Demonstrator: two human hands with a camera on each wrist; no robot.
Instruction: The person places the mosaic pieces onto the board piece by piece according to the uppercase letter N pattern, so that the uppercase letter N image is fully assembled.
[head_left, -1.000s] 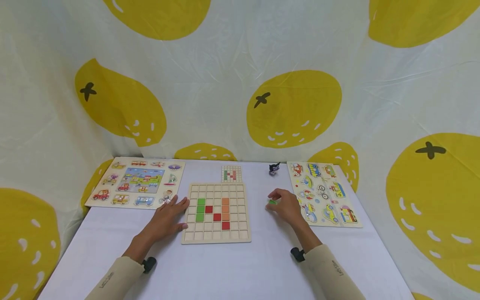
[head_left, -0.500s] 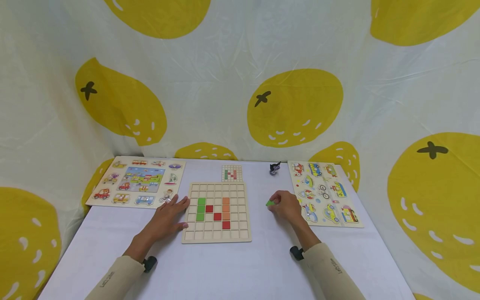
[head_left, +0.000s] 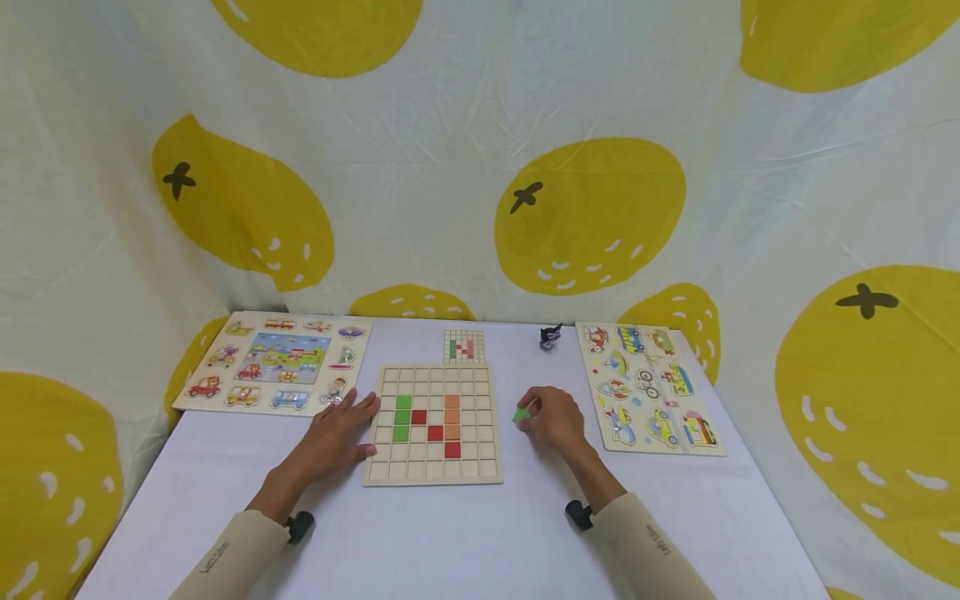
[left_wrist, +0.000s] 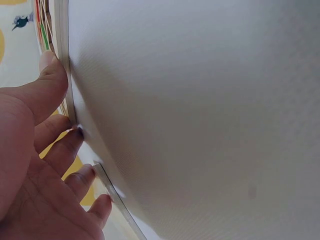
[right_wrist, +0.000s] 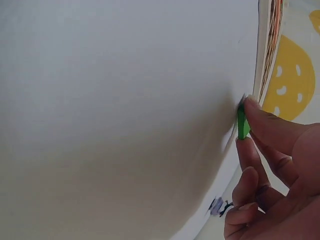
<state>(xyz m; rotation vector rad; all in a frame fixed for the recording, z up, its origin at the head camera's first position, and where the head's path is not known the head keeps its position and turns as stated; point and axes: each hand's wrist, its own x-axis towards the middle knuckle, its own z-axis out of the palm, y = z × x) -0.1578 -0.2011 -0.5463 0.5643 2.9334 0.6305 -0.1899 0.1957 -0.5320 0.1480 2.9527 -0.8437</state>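
A wooden grid board (head_left: 433, 465) lies in the middle of the table, with green, red and orange square tiles set in some of its cells. My left hand (head_left: 333, 437) rests at the board's left edge, fingers spread; in the left wrist view the thumb (left_wrist: 47, 82) touches the board's side. To the right of the board, my right hand (head_left: 553, 418) pinches a green tile (head_left: 521, 414) between thumb and fingers. The right wrist view shows this green tile (right_wrist: 243, 121) edge-on, apart from the board.
Behind the board lies a small pattern card (head_left: 464, 347) with a coloured grid. A vehicle puzzle board (head_left: 352, 343) stands at the left, another (head_left: 652, 417) at the right. A small dark figurine (head_left: 550, 337) stands at the back. A fruit-print curtain (head_left: 435, 208) hangs behind.
My right hand has lifted the green tile and moved left with it, closer to the grid board. The left hand has stayed at the board's edge.
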